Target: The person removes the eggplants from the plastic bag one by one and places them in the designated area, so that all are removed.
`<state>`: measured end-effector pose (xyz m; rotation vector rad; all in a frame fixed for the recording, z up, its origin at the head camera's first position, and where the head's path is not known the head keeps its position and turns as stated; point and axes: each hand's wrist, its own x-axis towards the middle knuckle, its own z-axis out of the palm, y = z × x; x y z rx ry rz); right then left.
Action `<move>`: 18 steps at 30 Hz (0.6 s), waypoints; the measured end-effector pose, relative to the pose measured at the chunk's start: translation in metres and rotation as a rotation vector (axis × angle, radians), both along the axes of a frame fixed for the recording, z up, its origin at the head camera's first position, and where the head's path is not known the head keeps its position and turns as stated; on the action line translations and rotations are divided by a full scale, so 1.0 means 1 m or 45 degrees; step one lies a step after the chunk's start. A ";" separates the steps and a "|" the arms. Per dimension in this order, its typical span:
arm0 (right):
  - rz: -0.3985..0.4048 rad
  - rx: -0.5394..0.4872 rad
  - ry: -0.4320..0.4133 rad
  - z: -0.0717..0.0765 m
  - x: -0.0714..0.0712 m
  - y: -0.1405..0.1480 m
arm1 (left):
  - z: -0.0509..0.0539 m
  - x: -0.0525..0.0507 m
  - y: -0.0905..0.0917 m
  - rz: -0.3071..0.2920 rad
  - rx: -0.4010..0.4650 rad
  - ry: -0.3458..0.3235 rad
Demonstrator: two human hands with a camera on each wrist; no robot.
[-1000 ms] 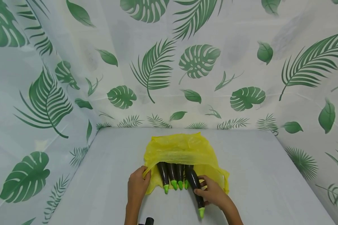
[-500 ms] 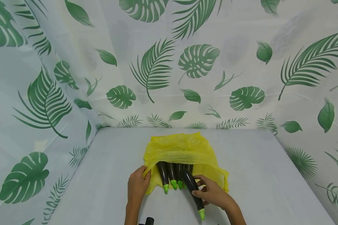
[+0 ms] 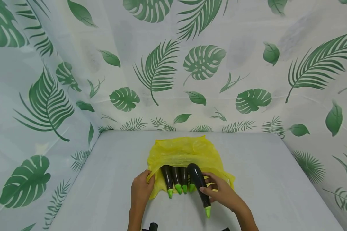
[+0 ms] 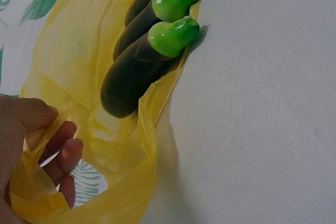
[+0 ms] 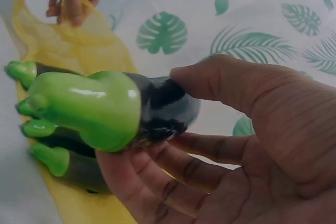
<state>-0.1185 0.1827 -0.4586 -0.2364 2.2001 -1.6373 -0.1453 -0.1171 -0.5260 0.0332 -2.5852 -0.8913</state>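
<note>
A yellow plastic bag (image 3: 185, 146) lies on the white table, its mouth towards me. Inside that mouth several dark eggplants (image 3: 167, 178) lie side by side, green stem ends facing me; the bag covers their far ends. At the left, my left hand (image 3: 142, 189) pinches the bag's handle loop, which the left wrist view shows between thumb and fingers. My right hand (image 3: 224, 195) grips one more eggplant (image 3: 195, 175), thumb on one side and fingers on the other. This eggplant is tilted before the bag's right part, green stem end (image 5: 84, 106) nearest me.
White table surface (image 3: 112, 166) extends on both sides of the bag. A leaf-printed sheet (image 3: 202, 106) hangs behind and along the sides. Small black objects (image 3: 153, 226) peek in at the bottom edge.
My right hand has raised the eggplant, and its rounded dark end now stands farther up against the bag's mouth. My left hand stays at the handle.
</note>
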 end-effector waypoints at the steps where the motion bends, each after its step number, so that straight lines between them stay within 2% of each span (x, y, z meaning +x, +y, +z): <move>1: -0.023 -0.007 0.002 0.001 -0.001 0.001 | 0.000 0.000 0.000 0.001 0.000 -0.003; 12: -0.293 -0.007 0.033 0.006 -0.002 0.008 | 0.000 0.001 0.000 -0.001 0.004 -0.003; 18: -0.359 -0.003 0.043 0.010 -0.002 0.011 | 0.002 0.002 0.000 0.004 0.021 -0.023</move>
